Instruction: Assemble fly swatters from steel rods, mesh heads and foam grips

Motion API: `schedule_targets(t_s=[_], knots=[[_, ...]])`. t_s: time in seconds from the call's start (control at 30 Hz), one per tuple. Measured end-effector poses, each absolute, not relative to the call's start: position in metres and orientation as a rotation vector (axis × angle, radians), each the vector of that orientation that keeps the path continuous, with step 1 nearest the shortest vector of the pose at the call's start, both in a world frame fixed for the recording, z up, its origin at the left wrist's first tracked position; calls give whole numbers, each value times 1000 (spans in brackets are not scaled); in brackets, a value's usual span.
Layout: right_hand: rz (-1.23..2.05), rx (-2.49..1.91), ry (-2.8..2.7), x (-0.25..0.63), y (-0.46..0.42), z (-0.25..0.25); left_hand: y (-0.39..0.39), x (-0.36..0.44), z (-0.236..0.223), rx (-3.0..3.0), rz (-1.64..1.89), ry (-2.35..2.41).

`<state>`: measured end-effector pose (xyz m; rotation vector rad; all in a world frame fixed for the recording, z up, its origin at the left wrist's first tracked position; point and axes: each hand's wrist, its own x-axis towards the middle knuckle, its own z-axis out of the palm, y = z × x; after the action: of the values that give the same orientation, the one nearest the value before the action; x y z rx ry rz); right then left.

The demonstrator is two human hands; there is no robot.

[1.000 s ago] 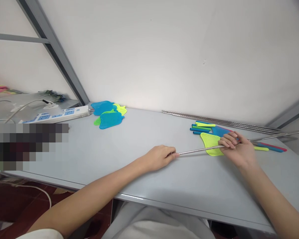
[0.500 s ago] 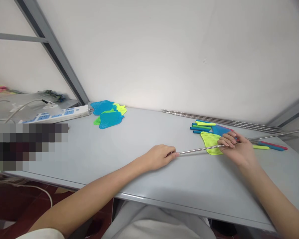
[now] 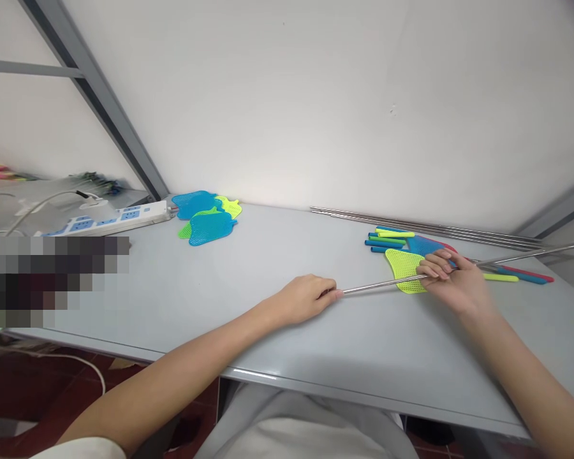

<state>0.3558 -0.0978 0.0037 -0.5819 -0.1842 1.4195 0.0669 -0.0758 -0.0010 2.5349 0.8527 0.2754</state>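
A thin metal rod (image 3: 377,285) lies low across the grey table (image 3: 229,299), running from centre to far right. My left hand (image 3: 306,298) pinches its near end, fingers closed. My right hand (image 3: 452,280) is closed round the rod further along, over a yellow-green mesh swatter head (image 3: 402,264). Behind that head lie blue, green and red handle tubes (image 3: 387,240) and a blue swatter head (image 3: 423,245).
More metal rods (image 3: 425,227) lie along the wall at the back right. A pile of blue and yellow swatter heads (image 3: 205,220) sits at the back left beside a white power strip (image 3: 110,220) with a cable. A grey frame post (image 3: 100,105) slants at left.
Both hands keep their grip on the rod. The view has shifted slightly; the hands and rod sit a little higher in the picture.
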Motion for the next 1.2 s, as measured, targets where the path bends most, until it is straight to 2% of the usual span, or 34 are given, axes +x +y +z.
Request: schedule_targets(t_s=[0.67,1.2], knots=[[1444,-615,-221,361,-96,-2,-76,69,-4,2574,271,867],[1440,-649,-40,355,-97,3,-75,67,-5,2549,277,820]])
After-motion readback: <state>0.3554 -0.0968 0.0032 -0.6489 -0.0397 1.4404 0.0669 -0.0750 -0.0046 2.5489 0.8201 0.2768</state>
